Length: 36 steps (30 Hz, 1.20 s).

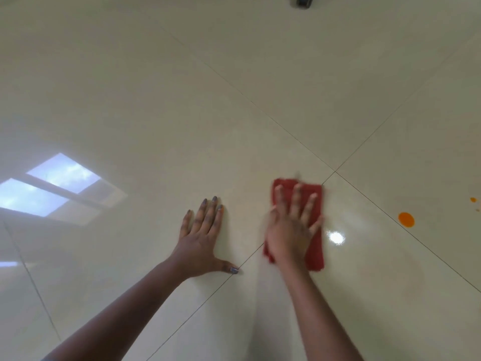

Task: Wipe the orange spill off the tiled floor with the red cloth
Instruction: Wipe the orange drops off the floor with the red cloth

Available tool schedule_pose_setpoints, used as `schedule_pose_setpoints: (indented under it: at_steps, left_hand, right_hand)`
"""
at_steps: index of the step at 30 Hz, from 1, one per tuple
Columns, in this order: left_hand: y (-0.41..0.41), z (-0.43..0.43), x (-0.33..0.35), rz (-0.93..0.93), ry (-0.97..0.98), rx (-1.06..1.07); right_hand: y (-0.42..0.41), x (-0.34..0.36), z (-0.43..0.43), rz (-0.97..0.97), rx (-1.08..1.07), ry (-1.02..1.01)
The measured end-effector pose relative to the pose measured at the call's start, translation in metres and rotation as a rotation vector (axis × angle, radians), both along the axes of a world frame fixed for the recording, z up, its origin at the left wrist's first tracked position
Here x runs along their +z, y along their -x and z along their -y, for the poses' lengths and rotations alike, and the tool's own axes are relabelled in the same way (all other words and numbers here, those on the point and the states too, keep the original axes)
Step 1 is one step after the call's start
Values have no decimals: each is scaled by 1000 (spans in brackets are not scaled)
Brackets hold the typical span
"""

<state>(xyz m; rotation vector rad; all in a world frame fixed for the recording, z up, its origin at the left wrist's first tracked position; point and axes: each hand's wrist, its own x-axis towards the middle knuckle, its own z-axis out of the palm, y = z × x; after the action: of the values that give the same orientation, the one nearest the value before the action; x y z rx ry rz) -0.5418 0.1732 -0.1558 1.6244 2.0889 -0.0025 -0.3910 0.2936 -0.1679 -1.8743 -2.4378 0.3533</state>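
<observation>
We press our right grip (289,230) flat on the red cloth (316,254), fingers straight and spread rather than curled round it, and the cloth lies on the tiled floor (156,100) at a crossing of grout lines. Our left grip (201,238) rests released, palm down with fingers splayed, on the tile just beside the cloth. The orange spill (406,219), a round blot with a smaller drop (473,199) beyond it, sits well apart to the cloth's right.

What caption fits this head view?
The right hand presses red cloth on tiled floor; left hand rests beside; orange spill unwiped.
</observation>
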Motion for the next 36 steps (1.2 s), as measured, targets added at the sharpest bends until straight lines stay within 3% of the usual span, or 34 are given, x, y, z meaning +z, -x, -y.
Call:
schedule_pose_setpoints:
  at_steps: [3, 6, 10, 15, 20, 28, 34, 36]
  left_hand:
    - [0, 1, -1, 2, -2, -10]
    - [1, 2, -3, -3, -18, -11]
    - [1, 3, 2, 0, 7, -20]
    - [-18, -11, 14, 42, 19, -126]
    - [-70, -40, 15, 67, -43, -358]
    - [-127, -68, 8, 87, -115, -538]
    - [-151, -74, 0, 86, -7, -518]
    - [-151, -75, -1, 56, 18, -536]
  right_hand:
    - [33, 1, 40, -42, 327, -1]
    - [55, 2, -22, -3, 475, 39]
    - [8, 1, -71, 27, 138, 105]
    - [-76, 1, 9, 68, -119, 50]
    - [-116, 6, 106, 98, 178, 14]
    - [-226, 9, -1, 209, -274, 115]
    - [-218, 14, 96, 105, 113, 34]
    - [-246, 14, 90, 122, 72, 40]
